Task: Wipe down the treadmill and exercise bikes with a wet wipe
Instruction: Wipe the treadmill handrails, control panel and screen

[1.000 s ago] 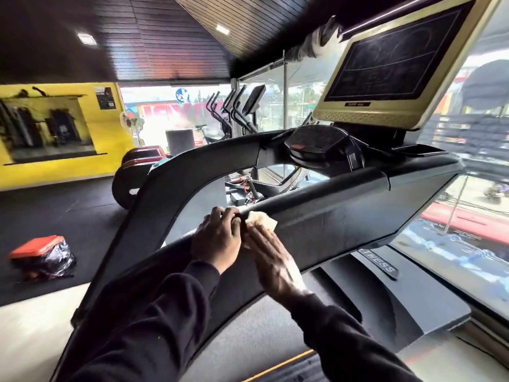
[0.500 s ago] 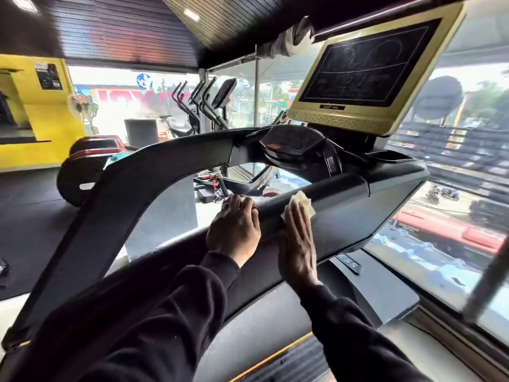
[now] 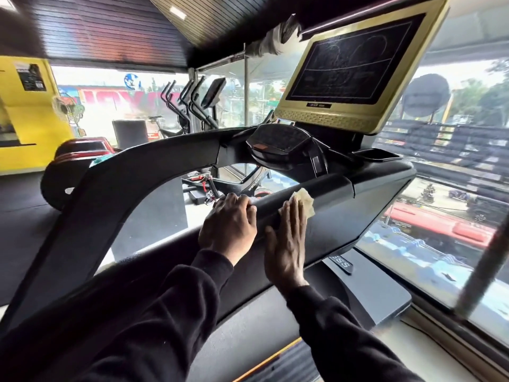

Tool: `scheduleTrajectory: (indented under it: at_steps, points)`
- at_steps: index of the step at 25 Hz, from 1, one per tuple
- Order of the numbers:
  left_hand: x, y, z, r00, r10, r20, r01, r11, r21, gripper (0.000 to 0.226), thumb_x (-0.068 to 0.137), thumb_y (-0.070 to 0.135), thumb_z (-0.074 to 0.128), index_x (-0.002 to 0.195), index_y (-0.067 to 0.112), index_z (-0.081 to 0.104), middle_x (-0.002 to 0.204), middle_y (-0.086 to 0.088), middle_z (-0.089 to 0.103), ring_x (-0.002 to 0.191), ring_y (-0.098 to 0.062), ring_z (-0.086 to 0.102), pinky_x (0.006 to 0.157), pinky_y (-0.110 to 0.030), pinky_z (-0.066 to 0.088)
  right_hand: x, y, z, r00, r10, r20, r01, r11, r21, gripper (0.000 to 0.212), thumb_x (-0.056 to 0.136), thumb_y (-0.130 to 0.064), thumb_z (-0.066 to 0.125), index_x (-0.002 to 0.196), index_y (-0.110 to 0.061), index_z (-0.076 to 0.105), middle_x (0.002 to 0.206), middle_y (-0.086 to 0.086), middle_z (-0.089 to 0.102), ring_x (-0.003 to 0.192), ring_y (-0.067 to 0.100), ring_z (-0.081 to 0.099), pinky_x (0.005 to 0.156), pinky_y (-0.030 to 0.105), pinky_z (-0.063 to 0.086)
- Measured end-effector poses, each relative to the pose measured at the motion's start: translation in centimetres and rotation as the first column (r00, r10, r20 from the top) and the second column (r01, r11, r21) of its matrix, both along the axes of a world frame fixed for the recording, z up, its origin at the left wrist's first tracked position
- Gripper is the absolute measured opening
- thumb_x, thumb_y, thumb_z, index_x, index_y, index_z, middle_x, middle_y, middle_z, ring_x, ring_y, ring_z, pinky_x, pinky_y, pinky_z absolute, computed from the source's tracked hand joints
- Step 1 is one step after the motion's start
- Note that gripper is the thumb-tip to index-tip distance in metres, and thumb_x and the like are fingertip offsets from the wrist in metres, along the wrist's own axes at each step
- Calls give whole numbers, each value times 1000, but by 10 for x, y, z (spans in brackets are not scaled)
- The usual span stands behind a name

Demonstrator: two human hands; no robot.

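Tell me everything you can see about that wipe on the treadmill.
The wipe is a small, pale cream, crumpled sheet that looks like thin cloth or paper. It lies on the black front bar of the treadmill, pressed flat under the straight fingers of the right hand. Only its upper part pokes out past the fingertips; the rest is hidden beneath them.

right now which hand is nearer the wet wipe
Right. The right hand presses the wet wipe flat under its fingertips on the treadmill handrail; the left hand grips the rail beside it, apart from the wipe.
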State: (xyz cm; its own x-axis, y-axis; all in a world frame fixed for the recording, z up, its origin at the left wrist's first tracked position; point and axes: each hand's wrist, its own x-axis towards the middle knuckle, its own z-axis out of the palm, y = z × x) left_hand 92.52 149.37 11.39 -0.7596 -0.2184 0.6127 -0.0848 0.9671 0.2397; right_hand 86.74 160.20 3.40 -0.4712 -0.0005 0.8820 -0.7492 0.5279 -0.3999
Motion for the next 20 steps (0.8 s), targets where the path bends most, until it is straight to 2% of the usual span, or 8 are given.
scheduleTrajectory:
  at_steps: [3, 5, 9, 11, 14, 16, 18, 20]
  points:
    - [-17, 17, 9, 998, 39, 50, -40, 999, 15, 29, 102, 35, 42, 114, 18, 62, 115, -8, 62, 107, -30, 58, 86, -38, 42, -2, 23, -15, 963, 224, -149, -177, 945, 275, 53, 100, -27, 41, 140, 8, 40, 152, 26, 31, 145, 37, 24, 119, 49, 21]
    - [-30, 35, 12, 995, 68, 66, -68, 998, -4, 31, 102, 38, 40, 113, 19, 61, 115, -7, 62, 107, -30, 59, 85, -38, 43, -36, 63, -11, 934, 274, -229, -182, 916, 357, 49, 97, -21, 48, 139, 5, 43, 151, 21, 34, 144, 34, 28, 116, 52, 27]
    - [-59, 66, 19, 989, 123, 88, -121, 992, -27, 31, 101, 42, 39, 109, 21, 61, 110, -6, 64, 104, -30, 59, 81, -37, 44, -69, 71, 7, 996, 84, -19, -83, 996, 35, 55, 98, -28, 42, 141, 6, 41, 154, 21, 29, 146, 33, 22, 117, 52, 20]
    - [-68, 77, 22, 984, 147, 96, -146, 989, -18, 33, 101, 43, 38, 111, 22, 62, 113, -6, 64, 106, -30, 59, 83, -37, 45, -54, 61, -2, 983, 180, -24, -176, 978, 114, 59, 98, -31, 40, 144, 5, 36, 156, 22, 24, 148, 33, 15, 120, 47, 14]
    - [-72, 89, 21, 980, 186, 67, -186, 982, -6, 32, 101, 43, 40, 111, 23, 64, 113, -6, 66, 107, -31, 60, 83, -37, 45, -79, 104, -13, 905, 371, -208, -287, 894, 345, 50, 98, -22, 46, 141, 1, 44, 154, 18, 31, 147, 29, 22, 119, 47, 22]
    - [-76, 92, 18, 976, 218, 20, -218, 976, -30, 36, 100, 46, 39, 108, 24, 66, 108, -7, 67, 103, -32, 61, 82, -38, 45, -109, 128, -6, 922, 308, -235, -249, 936, 250, 44, 97, -20, 48, 136, 1, 50, 151, 16, 36, 146, 28, 26, 118, 47, 25]
    - [-82, 102, 16, 974, 226, 9, -225, 972, -64, 50, 95, 53, 27, 107, 24, 66, 104, -6, 68, 100, -32, 62, 82, -39, 47, -115, 123, 4, 974, 204, -101, -201, 979, 43, 47, 96, -21, 46, 135, 5, 51, 150, 20, 38, 145, 30, 27, 118, 47, 22]
    - [-93, 115, 16, 979, 203, 12, -201, 975, -91, 59, 92, 54, 18, 109, 24, 66, 106, -6, 68, 100, -31, 62, 85, -39, 48, -96, 105, 4, 976, 218, -19, -218, 976, 5, 52, 96, -23, 44, 138, 8, 46, 151, 24, 35, 146, 32, 23, 120, 47, 19]
